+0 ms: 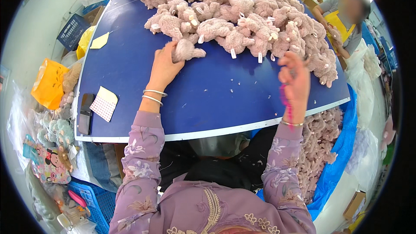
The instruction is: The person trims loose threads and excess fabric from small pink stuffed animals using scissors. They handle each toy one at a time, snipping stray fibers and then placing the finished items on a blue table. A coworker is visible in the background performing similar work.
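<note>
Head view: left hand (pixel 164 66) is closed around one pink plush toy (pixel 187 50) at the near edge of the big plush pile (pixel 260 21) on the blue table (pixel 130 73). Right hand (pixel 294 78) is raised near the table's right edge, fingers curled, pinching a pink string (pixel 287 104). Looks like the tagging step; next probably needs both hands meeting on that toy.

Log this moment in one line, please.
left hand: grips pink plush toy | right hand: raised, pink strand | blue table

Pink plush toys (pixel 242 21) on blue table (pixel 208 91)
</note>
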### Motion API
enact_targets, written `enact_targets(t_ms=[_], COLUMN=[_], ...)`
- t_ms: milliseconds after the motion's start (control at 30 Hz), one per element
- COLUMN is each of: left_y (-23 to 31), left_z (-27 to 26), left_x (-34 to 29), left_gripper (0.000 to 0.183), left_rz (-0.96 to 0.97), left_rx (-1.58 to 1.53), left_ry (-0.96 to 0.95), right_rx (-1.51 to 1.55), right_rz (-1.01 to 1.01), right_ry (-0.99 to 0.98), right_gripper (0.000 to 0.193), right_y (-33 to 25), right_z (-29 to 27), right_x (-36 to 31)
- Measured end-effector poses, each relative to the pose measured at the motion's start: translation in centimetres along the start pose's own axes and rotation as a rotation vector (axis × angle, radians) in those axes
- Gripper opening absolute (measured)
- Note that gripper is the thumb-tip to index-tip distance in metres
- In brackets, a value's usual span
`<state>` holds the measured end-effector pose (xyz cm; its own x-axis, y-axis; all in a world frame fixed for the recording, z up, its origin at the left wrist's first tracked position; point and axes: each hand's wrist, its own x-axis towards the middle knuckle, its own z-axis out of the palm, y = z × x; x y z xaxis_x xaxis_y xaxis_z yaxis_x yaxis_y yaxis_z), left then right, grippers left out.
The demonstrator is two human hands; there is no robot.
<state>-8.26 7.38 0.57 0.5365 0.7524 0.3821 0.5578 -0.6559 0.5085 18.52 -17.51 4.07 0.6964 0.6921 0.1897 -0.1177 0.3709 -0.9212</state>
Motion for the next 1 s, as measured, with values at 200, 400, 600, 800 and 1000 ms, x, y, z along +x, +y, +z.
enact_targets(t_ms=[200,400,600,800,1000], left_y=[3.6,7.4,7.4,6.5,6.3], left_z=[1.6,1.5,1.6,1.9,2.8], left_x=[-1.2,-2.9,-2.1,-2.0,-2.1], left_gripper=[0.019,0.02,0.037,0.039,0.028], left_rz=[-0.275,-0.361,-0.461,-0.357,-0.329], left_rx=[-1.017,-1.116,-1.393,-1.517,-1.509], left_ry=[-0.257,-0.322,-0.26,-0.264,-0.333], right_rx=[-0.36,-0.357,-0.152,0.007,0.03], right_rz=[0.166,0.2,0.21,0.204,0.176], right_ry=[-0.176,-0.375,-0.296,-0.332,-0.204], right_gripper=[0.041,0.037,0.018,0.02,0.02], right_y=[2.7,3.2,3.8,3.8,3.5], right_z=[7.3,8.7,8.0,7.7,7.6], right_x=[-1.6,-2.5,-2.6,-2.6,-2.6])
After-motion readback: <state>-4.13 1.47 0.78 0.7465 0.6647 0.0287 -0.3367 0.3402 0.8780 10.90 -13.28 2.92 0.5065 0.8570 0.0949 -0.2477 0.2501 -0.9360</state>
